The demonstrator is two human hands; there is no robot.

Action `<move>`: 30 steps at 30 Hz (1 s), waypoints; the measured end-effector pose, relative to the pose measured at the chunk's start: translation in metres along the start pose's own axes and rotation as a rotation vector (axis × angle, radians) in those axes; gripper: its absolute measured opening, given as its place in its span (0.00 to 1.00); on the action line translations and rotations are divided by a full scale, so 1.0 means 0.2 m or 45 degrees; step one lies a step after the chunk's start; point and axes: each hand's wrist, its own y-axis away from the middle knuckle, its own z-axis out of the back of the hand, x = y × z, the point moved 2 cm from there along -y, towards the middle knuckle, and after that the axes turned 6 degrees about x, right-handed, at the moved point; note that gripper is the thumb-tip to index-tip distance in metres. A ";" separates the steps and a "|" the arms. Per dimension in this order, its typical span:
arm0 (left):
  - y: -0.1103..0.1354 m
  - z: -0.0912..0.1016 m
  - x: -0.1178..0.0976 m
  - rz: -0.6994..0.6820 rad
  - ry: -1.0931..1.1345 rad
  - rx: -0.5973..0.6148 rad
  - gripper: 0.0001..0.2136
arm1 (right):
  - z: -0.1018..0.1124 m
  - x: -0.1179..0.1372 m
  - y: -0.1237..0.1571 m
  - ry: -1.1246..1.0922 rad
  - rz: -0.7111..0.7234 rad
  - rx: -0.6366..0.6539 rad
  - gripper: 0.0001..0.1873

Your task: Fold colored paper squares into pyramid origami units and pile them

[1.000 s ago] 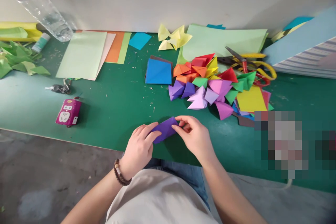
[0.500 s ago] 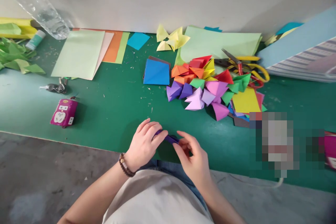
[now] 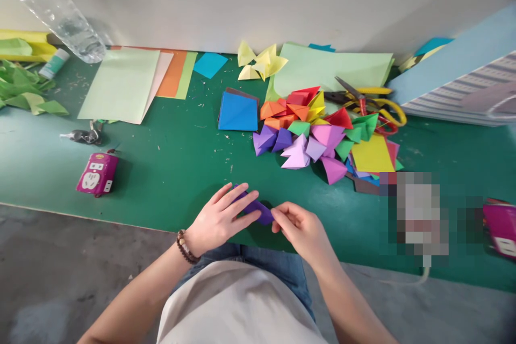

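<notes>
A folded piece of purple paper point(image 3: 264, 215) is between my two hands, close to the front edge of the green table. My left hand point(image 3: 220, 217) lies over its left part with fingers spread across it, holding it from above; its thumb is not clearly visible. With thumb and forefinger, my right hand point(image 3: 304, 228) pinches the right tip of the paper. Beyond my hands lies a heap of folded paper pieces, among them purple point(image 3: 266, 140), lilac point(image 3: 297, 151), orange point(image 3: 274, 109) and green ones point(image 3: 366, 127). A stack of blue square paper point(image 3: 238, 111) sits left of the heap.
Scissors point(image 3: 358, 94) with yellow and red handles lie behind the heap. Pale green sheets point(image 3: 121, 83), keys point(image 3: 86, 133), a magenta socket adapter point(image 3: 97, 173), a glue stick point(image 3: 54, 63) and a tilted plastic bottle point(image 3: 68, 19) are at left. A blurred-out object point(image 3: 421, 215) stands right.
My left fingers have spread out, and more of the purple paper shows. My right hand has closed its fingertips on the paper's right tip. The view has shifted slightly.
</notes>
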 end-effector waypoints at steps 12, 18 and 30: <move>0.01 -0.01 -0.02 0.002 -0.015 -0.079 0.15 | -0.02 -0.02 0.00 -0.273 -0.148 0.219 0.19; 0.00 0.00 -0.02 -0.038 0.019 -0.127 0.13 | 0.03 -0.03 0.01 0.158 0.134 0.012 0.12; 0.16 0.03 -0.05 0.392 0.162 0.011 0.05 | 0.06 0.02 0.01 1.017 1.040 0.204 0.22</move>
